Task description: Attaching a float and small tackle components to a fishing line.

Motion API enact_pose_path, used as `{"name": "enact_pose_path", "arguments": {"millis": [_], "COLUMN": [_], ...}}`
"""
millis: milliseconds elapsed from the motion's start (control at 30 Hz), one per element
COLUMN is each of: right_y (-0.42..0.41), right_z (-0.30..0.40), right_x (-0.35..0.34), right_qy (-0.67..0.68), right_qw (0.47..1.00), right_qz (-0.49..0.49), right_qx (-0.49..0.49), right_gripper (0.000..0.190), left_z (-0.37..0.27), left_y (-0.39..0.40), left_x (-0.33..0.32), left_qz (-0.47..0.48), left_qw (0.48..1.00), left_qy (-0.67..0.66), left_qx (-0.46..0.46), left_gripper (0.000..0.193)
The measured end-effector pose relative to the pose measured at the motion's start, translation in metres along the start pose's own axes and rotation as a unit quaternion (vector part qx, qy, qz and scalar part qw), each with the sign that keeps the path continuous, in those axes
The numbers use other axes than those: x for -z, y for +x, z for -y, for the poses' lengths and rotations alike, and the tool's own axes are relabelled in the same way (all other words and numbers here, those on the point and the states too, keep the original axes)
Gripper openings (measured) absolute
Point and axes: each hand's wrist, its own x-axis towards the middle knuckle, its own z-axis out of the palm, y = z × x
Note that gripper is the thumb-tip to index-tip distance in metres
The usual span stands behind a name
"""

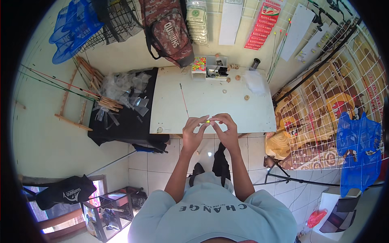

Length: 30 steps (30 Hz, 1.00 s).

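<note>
A small bright yellow piece (208, 121), perhaps a fishing float bead, is pinched at the fingertips of my left hand (193, 131). The thumb and index finger of my right hand (226, 130) meet it from the other side, their tips partly hiding it. Both hands are just above the front edge of a white table (209, 106). A thin red stick with a dark tip (183, 97) slants across the tabletop, its near end beside my left fingers.
At the table's back stand a white box of multicoloured beads (198, 73) and a tray of small tools (217, 79). Wooden rings (246, 97) and a clear plastic bag (256, 81) lie right. Plastic packaging (127, 88) covers a black cloth at left; a white wire grid (319, 121) stands right.
</note>
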Motion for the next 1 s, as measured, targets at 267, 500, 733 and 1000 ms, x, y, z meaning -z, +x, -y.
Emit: {"name": "enact_pose_path", "arguments": {"millis": [267,500,733,1000], "right_y": [0.016,0.042,0.062,0.063], "right_z": [0.011,0.042,0.052,0.048], "right_x": [-0.027,-0.034,-0.042,-0.047], "right_qy": [-0.022,-0.119,-0.254,-0.227], "right_qw": [0.999,0.98,0.922,0.925], "right_qz": [0.023,-0.025,-0.02,-0.019], "right_qx": [0.019,0.156,0.29,0.305], "right_gripper": [0.013,0.033,0.04,0.022], "left_z": [0.011,0.011,-0.003,0.006], "left_y": [0.003,0.014,0.031,0.035], "left_x": [0.035,0.049,0.047,0.047], "left_qz": [-0.087,-0.139,-0.142,-0.146], "left_qw": [0.996,0.99,0.986,0.986], "left_qy": [0.011,-0.032,-0.068,-0.071], "left_qx": [0.011,-0.012,-0.053,-0.038], "left_gripper": [0.019,0.018,0.025,0.02]}}
